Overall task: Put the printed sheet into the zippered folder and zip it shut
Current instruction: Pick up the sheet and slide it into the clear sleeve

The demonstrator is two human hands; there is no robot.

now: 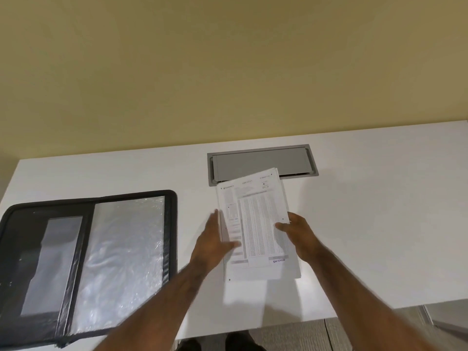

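1 printed sheet [255, 224], r hand [300, 235] pinching it, l hand [214, 240] flat at edge; 1 zippered folder [121, 254] open.

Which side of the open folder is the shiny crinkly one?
The folder's right half, nearer the printed sheet: crinkled silvery plastic covers it. The left half is black with a grey strip.

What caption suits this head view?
Right hand grips the printed sheet, left hand steadies its edge, beside the open zippered folder on the table.
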